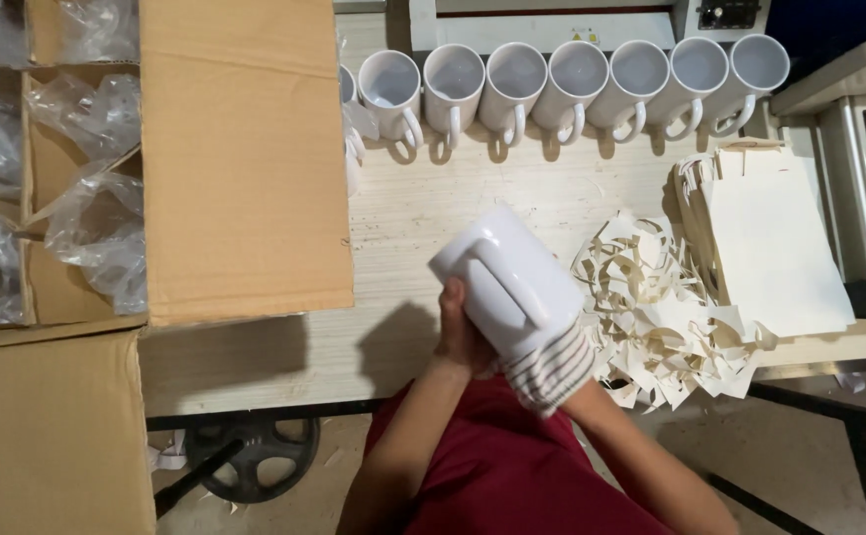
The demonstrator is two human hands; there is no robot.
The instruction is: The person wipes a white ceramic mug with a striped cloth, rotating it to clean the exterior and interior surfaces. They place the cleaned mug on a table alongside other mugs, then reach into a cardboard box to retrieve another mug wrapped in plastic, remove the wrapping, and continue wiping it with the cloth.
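While a row of white mugs (572,84) stands at the table's (433,198) far edge, the left hand (461,332) and striped-gloved right hand (550,365) together clasp a glossy white mug (505,277) above the near edge, tilted, handle facing up, beside paper scraps (651,307).

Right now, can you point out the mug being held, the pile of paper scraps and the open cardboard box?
white mug (512,277), head view, on its side wall beside the handle.
paper scraps (656,317), head view, middle of the pile.
cardboard box (245,159), head view, on its open flap.
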